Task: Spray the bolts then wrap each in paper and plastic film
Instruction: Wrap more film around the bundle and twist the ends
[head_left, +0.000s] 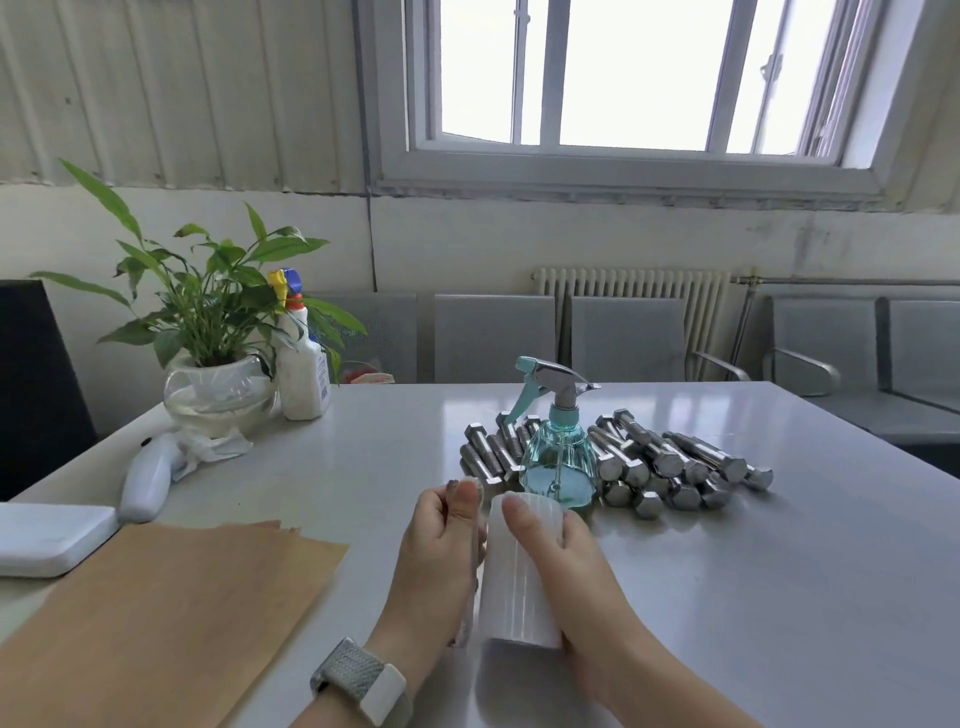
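White plastic film roll (519, 571) is gripped by the right hand (566, 566); the left hand (441, 540) pinches something unclear. Bare steel hex bolts (649, 467) lie piled behind the teal spray bottle (558, 457); brown paper sheets (171, 613) lie unused, so wrapping seems barely begun.

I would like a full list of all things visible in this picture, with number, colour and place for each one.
bolts: many, silver, heaped at table centre behind and beside the spray bottle
spray bottle: one, clear teal, upright in front of the bolts
film roll: one, white, near edge, held in the hands
paper sheets: stacked, brown, near left
cleaner bottle: one, white, far left beside the plant
plant: one, green, in a glass bowl, far left
white handheld device: one, left
white flat box: one, left edge
table: one, grey
left hand: pinches something small left of the roll
right hand: grips the roll
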